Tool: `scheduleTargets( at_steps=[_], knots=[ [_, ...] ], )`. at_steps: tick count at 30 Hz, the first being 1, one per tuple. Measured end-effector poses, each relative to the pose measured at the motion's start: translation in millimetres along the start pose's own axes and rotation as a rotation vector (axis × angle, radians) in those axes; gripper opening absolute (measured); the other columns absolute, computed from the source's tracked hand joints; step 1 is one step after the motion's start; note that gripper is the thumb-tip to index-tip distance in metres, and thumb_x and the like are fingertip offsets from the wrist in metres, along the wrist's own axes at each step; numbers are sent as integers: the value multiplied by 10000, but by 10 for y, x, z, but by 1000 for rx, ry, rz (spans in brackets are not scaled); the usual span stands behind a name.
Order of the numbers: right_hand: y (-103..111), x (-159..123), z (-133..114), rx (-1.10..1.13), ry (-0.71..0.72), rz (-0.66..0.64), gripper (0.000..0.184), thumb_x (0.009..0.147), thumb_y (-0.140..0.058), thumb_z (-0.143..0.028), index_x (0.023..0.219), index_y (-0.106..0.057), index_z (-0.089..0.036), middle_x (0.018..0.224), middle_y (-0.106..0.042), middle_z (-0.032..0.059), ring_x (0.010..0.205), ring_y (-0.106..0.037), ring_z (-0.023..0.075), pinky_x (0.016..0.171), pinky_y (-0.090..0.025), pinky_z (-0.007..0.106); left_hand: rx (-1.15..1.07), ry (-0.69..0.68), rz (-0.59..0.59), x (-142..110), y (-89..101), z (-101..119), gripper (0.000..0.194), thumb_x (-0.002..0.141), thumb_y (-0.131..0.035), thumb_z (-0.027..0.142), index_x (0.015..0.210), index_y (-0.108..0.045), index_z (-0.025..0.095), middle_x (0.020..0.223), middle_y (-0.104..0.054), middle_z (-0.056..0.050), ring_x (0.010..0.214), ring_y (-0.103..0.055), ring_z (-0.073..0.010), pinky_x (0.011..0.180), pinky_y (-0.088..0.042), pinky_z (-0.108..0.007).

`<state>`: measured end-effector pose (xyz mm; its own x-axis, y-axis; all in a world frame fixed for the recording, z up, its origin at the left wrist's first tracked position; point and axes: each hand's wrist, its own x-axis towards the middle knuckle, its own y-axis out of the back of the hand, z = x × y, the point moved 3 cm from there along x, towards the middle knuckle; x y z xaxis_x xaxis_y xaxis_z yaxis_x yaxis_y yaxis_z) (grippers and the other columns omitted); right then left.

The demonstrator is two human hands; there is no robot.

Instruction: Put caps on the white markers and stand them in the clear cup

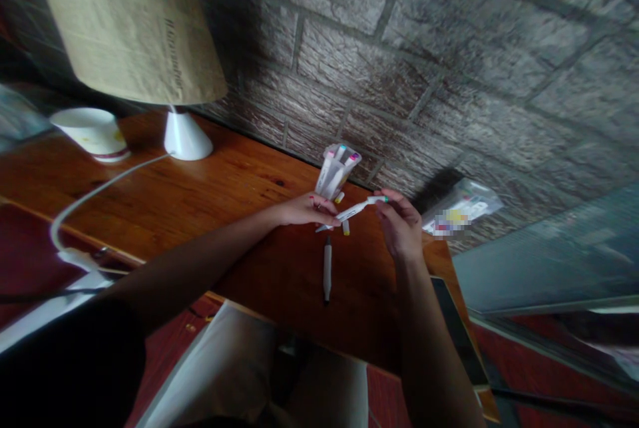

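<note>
My left hand (317, 208) is closed around a slim white marker (353, 211), which slants up to the right above the wooden table. At the marker's upper end, my right hand (403, 228) pinches a white cap with a green tip (378, 200). The cap sits at a slight angle to the barrel; whether they touch I cannot tell. Below my hands, a white marker with dark ends (327, 271) lies on the table. A small white cap with a yellow end (346, 228) is just behind it, and another small yellow-and-white piece (340, 198) is near my left fingers.
A clear holder (324, 175) with several markers stands by the stone wall (344, 68). Rightward is a transparent package (479, 205). A dark flat device (456, 328) lies along the right edge. To the left are a lamp (187, 138), its cord and a paper cup (92, 135).
</note>
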<state>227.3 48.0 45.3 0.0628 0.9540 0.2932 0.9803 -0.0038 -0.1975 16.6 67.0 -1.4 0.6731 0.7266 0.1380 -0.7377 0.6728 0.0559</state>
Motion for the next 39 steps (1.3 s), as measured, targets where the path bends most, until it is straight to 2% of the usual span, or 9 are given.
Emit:
scheduleTargets(
  at_steps=[6, 11, 18, 24, 27, 30, 33, 36, 39],
  knots=[
    [-73, -38, 46, -81, -109, -136, 306, 675, -842, -294, 969, -763, -274, 908, -767, 1, 658, -579, 114, 570, -428, 255, 8, -10, 3, 4, -7, -8, 302, 694, -836, 395, 844, -784, 137, 735, -722, -24, 653, -606, -95, 623, -437, -202],
    [-60, -32, 94, -121, -142, -134, 281, 685, -849, -334, 946, -770, -270, 792, -741, -15, 645, -586, 107, 568, -439, 247, 28, 10, 33, -1, -12, -3, 281, 696, -836, 374, 832, -788, 133, 734, -733, -26, 654, -610, -89, 632, -435, -194],
    [-89, -53, 41, -88, -145, -186, 294, 696, -837, -338, 975, -768, -274, 883, -774, -2, 662, -601, 111, 561, -461, 240, -10, -14, 47, -6, -32, 13, 260, 664, -855, 324, 830, -786, 137, 757, -749, -25, 666, -633, -89, 663, -460, -195],
    [-173, -120, 105, -90, -220, -250, 289, 682, -839, -315, 951, -755, -252, 890, -777, -1, 671, -632, 118, 564, -481, 236, -20, -28, 63, -3, -27, 4, 278, 671, -855, 335, 843, -783, 129, 762, -748, -33, 667, -638, -95, 655, -471, -202],
    [-249, -168, 150, -72, -227, -269, 282, 679, -844, -311, 935, -751, -242, 916, -775, -1, 731, -663, 132, 635, -516, 255, -29, -54, 65, 5, -20, 5, 283, 688, -846, 342, 856, -782, 123, 791, -750, -41, 694, -641, -97, 685, -480, -208],
    [-340, -203, 192, 9, -256, -288, 379, 635, -882, -316, 982, -737, -264, 947, -769, -15, 828, -687, 146, 783, -537, 293, -38, -74, 61, 15, -17, 2, 286, 715, -827, 359, 867, -781, 121, 804, -749, -48, 715, -642, -98, 699, -483, -210],
    [-426, -219, 207, 163, -296, -252, 461, 677, -807, -580, 997, -713, -262, 895, -751, -2, 838, -685, 171, 826, -530, 331, -31, -80, 92, 21, -16, -12, 299, 713, -827, 364, 876, -779, 117, 810, -749, -51, 728, -649, -106, 722, -492, -224],
    [-505, -247, 184, 278, -360, -196, 707, 725, -472, -886, 966, -680, -255, 801, -706, 33, 808, -668, 222, 739, -526, 378, 6, -75, 124, 21, -29, -39, 309, 693, -839, 356, 872, -778, 112, 841, -758, -56, 765, -666, -126, 762, -502, -250],
    [-570, -298, 138, 361, -391, -158, 743, 735, -366, -919, 936, -654, -264, 680, -600, 14, 731, -615, 218, 651, -492, 359, 61, -79, 119, 10, -63, -62, 305, 688, -841, 360, 857, -774, 115, 860, -765, -61, 774, -673, -135, 752, -503, -249]
  ],
)
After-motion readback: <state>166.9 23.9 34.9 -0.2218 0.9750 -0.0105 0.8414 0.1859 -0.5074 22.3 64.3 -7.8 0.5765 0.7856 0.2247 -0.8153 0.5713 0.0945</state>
